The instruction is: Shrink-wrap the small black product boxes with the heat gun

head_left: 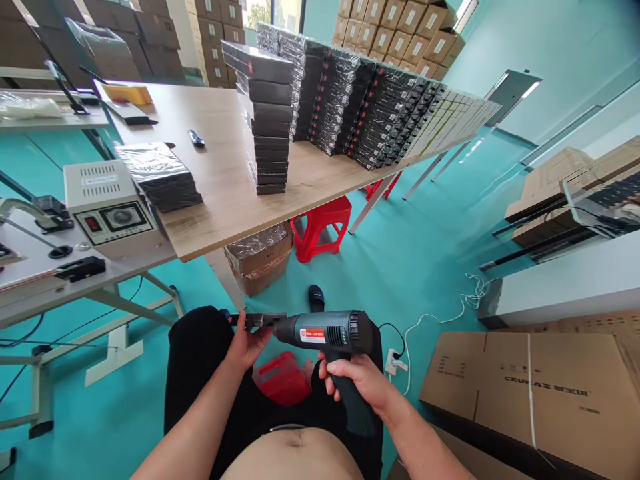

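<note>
My right hand (357, 380) grips the handle of a dark heat gun (330, 331) with a red and white label. The heat gun's nozzle points left, close to a flat black box (257, 319). That box is held by my left hand (246, 345), with the thumb on its near side; part of it is hidden by the fingers. Both hands are above my lap. On the wooden table (225, 220) ahead stand a tall stack of black boxes (271, 127) and a shorter pile of film-wrapped boxes (163, 177).
Rows of wrapped black boxes (340, 100) line the table's far side. A control unit (110, 207) sits on the left bench. A red stool (323, 230) stands under the table. A power strip (396, 363) with white cable lies right, beside large cartons (525, 393).
</note>
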`<action>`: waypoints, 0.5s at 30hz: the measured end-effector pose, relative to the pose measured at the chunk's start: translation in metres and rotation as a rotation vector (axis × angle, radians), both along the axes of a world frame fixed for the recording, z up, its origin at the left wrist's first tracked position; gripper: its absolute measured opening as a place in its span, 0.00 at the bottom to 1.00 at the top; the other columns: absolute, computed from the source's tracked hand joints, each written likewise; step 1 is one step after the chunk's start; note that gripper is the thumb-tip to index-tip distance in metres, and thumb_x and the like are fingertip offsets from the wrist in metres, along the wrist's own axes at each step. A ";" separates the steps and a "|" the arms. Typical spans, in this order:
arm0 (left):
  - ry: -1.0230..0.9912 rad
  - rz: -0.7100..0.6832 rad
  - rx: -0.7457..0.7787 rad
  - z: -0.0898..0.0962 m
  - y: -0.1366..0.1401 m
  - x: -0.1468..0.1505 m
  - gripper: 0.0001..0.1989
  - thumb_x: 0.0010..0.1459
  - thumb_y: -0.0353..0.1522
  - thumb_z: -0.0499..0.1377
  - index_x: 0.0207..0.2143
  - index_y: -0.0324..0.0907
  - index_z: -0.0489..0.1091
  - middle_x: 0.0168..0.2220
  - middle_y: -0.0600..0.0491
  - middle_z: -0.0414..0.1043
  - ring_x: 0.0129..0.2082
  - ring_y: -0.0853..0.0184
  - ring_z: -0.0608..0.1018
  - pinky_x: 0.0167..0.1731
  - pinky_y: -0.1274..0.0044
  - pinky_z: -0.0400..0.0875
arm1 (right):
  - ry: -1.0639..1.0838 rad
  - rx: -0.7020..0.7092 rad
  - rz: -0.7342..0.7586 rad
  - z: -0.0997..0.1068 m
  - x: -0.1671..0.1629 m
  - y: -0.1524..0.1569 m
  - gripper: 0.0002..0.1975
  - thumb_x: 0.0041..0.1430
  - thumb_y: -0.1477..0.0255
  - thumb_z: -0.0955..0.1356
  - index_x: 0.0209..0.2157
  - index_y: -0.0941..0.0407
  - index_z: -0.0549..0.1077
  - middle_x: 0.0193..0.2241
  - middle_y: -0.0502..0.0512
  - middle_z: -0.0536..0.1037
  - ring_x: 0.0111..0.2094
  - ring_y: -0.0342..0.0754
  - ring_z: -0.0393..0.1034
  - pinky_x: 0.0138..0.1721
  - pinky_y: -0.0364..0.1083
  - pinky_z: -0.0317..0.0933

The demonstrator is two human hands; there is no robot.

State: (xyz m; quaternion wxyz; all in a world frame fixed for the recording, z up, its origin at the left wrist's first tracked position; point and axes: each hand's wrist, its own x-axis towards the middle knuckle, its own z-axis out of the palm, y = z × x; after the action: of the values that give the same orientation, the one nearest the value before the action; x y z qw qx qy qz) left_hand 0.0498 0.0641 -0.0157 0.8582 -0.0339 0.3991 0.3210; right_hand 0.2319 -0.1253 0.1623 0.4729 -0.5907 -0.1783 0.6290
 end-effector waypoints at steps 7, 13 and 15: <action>-0.040 0.022 -0.004 -0.002 0.000 0.001 0.13 0.58 0.41 0.59 0.36 0.40 0.65 0.36 0.46 0.73 0.37 0.57 0.80 0.36 0.63 0.78 | -0.061 -0.051 -0.026 0.003 0.002 0.004 0.15 0.49 0.69 0.69 0.38 0.62 0.75 0.27 0.55 0.77 0.23 0.44 0.70 0.23 0.42 0.64; -0.009 0.045 0.022 -0.007 0.002 0.001 0.12 0.59 0.40 0.59 0.37 0.40 0.65 0.34 0.48 0.73 0.33 0.61 0.80 0.32 0.67 0.79 | 0.024 0.066 -0.018 0.002 -0.012 0.007 0.16 0.51 0.68 0.69 0.42 0.61 0.75 0.32 0.56 0.78 0.25 0.43 0.71 0.26 0.43 0.66; -0.020 0.041 -0.009 -0.005 0.002 0.001 0.13 0.59 0.41 0.58 0.37 0.40 0.64 0.36 0.46 0.73 0.37 0.57 0.80 0.34 0.64 0.78 | -0.005 0.050 -0.068 0.002 -0.013 0.011 0.16 0.52 0.68 0.69 0.42 0.60 0.75 0.31 0.55 0.77 0.25 0.43 0.71 0.25 0.43 0.66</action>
State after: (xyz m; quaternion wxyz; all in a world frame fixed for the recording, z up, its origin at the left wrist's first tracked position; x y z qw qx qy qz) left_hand 0.0508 0.0658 -0.0211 0.8554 -0.0491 0.3910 0.3363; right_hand 0.2192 -0.1144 0.1647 0.5082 -0.5860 -0.1747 0.6064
